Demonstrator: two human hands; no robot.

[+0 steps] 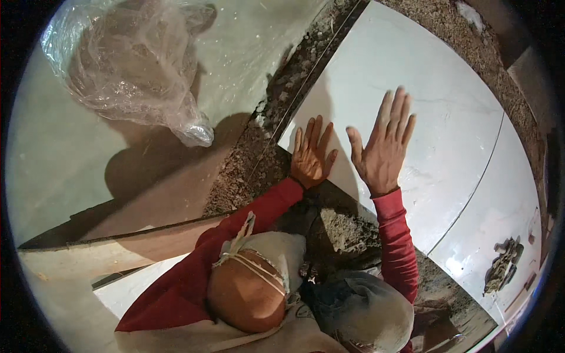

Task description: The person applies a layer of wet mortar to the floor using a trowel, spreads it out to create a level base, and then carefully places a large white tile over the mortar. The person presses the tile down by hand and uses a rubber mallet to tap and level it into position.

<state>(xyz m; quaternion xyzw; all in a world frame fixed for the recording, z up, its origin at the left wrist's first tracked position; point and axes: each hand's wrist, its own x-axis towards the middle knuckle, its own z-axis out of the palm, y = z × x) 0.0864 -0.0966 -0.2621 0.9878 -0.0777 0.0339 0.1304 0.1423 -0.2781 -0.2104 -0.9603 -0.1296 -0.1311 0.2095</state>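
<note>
While a crumpled clear plastic sheet (135,70) lies at far left on the pale smooth floor (53,170), a long wooden board (129,252) stretches below it toward the red left sleeve (247,216); next comes a strip of dark crumbly dirt (241,170), slanting up and rightward beside the big white slab (435,117); that slab points one corner left, at the dirt, and its left edge runs away from the person and to the right; which way its long axis lies I can't tell from here; the left hand (312,156) sits at that corner, fingers straight and loosely spread, gripping nothing, with the slab beneath them and the heel of the hand out past its near edge; just beside it, the right hand (384,141) is stretched flat farther in over the slab, thumb well out from the fingers, holding nothing either; the slab lies under the whole of it, though I can't make out whether the palm touches; beyond, a narrow seam (473,185) parts it from a second white slab (500,206), where a dark crumpled bundle (504,265) rests.
</note>
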